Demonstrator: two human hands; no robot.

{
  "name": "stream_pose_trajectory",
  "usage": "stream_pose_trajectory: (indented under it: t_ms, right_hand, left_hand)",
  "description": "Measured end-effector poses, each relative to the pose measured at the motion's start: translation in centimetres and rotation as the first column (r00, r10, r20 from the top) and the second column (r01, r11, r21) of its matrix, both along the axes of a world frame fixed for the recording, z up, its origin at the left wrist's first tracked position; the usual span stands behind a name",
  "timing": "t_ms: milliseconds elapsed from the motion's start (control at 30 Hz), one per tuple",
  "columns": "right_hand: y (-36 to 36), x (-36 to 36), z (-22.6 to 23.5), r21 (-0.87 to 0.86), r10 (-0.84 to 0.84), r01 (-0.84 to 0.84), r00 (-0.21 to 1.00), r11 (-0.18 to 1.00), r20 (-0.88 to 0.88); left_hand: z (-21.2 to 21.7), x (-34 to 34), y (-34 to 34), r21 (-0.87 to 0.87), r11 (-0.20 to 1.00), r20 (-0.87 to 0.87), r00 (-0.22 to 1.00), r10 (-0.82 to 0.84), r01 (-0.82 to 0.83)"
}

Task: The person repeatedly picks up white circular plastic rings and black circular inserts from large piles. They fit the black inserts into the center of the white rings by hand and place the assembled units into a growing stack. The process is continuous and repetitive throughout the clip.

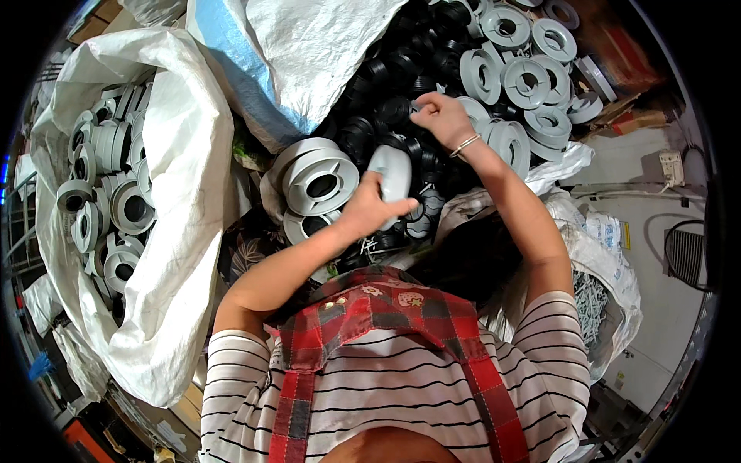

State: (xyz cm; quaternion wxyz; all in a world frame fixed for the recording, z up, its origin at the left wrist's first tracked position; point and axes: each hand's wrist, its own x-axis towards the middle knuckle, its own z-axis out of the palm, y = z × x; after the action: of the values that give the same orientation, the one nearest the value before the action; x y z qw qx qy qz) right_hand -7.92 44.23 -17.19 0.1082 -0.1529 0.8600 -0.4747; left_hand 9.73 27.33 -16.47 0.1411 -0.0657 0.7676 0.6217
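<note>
My left hand (pixel 372 210) grips a light grey round plastic part (pixel 391 174), seen nearly edge-on, over a heap of black plastic fittings (pixel 356 133). Farther up and to the right, my right hand (pixel 445 122) is closed in a pinch above the same heap. Whatever lies between its fingertips is too small or hidden to name. Beside my left hand, several grey flanged rings (pixel 342 181) lie stacked. More grey rings (pixel 526 83) are piled beyond my right hand.
A white woven sack (pixel 189 139) full of grey flanged parts stands at the left. White and blue sacking (pixel 297 58) covers part of the far heap. At the right, a white bag (pixel 625 309) holds thin grey pieces, near a wall socket (pixel 671 167).
</note>
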Motion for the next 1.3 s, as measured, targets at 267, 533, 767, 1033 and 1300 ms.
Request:
stream_pose_trajectory:
  t_ms: [267, 533, 767, 1033, 1300]
  right_hand:
    - [-3.1, 3.1, -8.3, 0.667, 0.466, -0.366, 0.884, 0.649, 0.031]
    - [-2.7, 8.0, 2.8, 0.064, 0.272, -0.265, 0.91, 0.962, -0.312]
    - [-3.0, 9.2, 6.1, 0.328, 0.353, -0.291, 0.924, 0.899, -0.147]
    - [-2.0, 9.4, 7.6, 0.531, 0.772, -0.561, 0.494, 0.635, -0.401]
    - [-0.5, 7.4, 4.7, -0.182, 0.184, -0.039, 0.348, 0.983, 0.919]
  left_hand:
    - [1.4, -1.1, -3.4, 0.441, 0.767, 0.379, 0.871, 0.312, -0.466]
    - [2.2, -1.9, -4.5, 0.723, 0.522, 0.383, 0.892, 0.243, -0.452]
    - [3.0, -1.6, -4.2, 0.702, 0.63, 0.328, 0.936, 0.125, -0.33]
    - [3.6, -1.6, -5.2, 0.682, 0.679, 0.388, 0.921, -0.018, -0.274]
    - [2.6, -0.6, -4.6, 0.175, 0.984, 0.096, 0.995, 0.021, -0.038]
